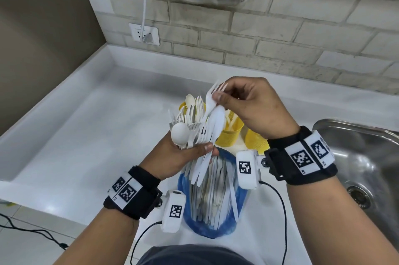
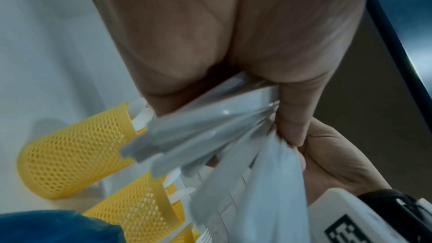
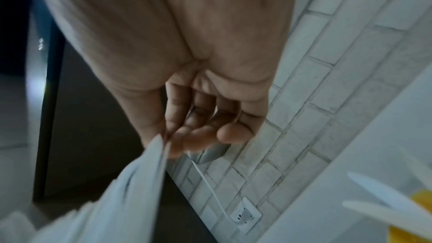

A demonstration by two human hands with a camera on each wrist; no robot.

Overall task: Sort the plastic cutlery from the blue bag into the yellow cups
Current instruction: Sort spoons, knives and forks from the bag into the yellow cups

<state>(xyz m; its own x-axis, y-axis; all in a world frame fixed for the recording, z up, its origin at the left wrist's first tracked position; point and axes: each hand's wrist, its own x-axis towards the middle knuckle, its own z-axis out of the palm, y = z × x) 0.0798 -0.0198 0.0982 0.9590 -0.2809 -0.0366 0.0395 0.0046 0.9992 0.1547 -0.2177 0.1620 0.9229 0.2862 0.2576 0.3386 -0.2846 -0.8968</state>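
My left hand [image 1: 194, 152] grips a fanned bundle of white plastic cutlery [image 1: 190, 128], spoons, forks and knives, heads up, above the blue bag [image 1: 216, 231]. More white handles stand in the bag. My right hand [image 1: 220, 92] pinches the head of a white fork [image 1: 210, 103] at the top of the bundle. Behind the bundle stand yellow mesh cups: one in the middle [image 1: 228, 137] with a few pieces in it, one on the right [image 1: 255, 141], one partly hidden on the left [image 1: 183, 106]. The left wrist view shows the handles [image 2: 210, 136] under the palm and two of the cups [image 2: 77, 156].
A steel sink [image 1: 367, 156] lies at the right. The white counter [image 1: 86, 135] runs left to a raised edge and back to a brick wall with a socket [image 1: 144, 35] and its cable. Black wrist cables hang off the counter's front edge.
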